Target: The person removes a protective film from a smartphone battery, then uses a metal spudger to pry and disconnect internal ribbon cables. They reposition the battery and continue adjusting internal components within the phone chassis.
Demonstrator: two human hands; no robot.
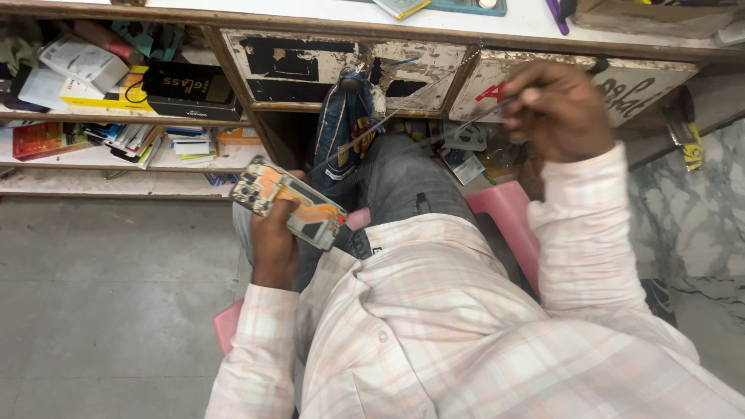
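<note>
While the left hand [273, 233] is gripping an opened phone [289, 202] below the bench [466, 31], the right hand's [555, 109] blurred fingers are pinching a thin tool [434, 132] beside it.

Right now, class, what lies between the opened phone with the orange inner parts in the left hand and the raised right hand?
In the head view, between phone and right hand: the grey-trousered knee and a blue hanging pouch.

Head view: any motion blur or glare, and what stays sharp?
Head view: the right hand and the thin tool it holds are smeared by motion blur; the left hand and the opened phone it grips are sharp, as are the shelves. Lighting is flat and even, no strong glare; edges bow from the wide lens.
</note>
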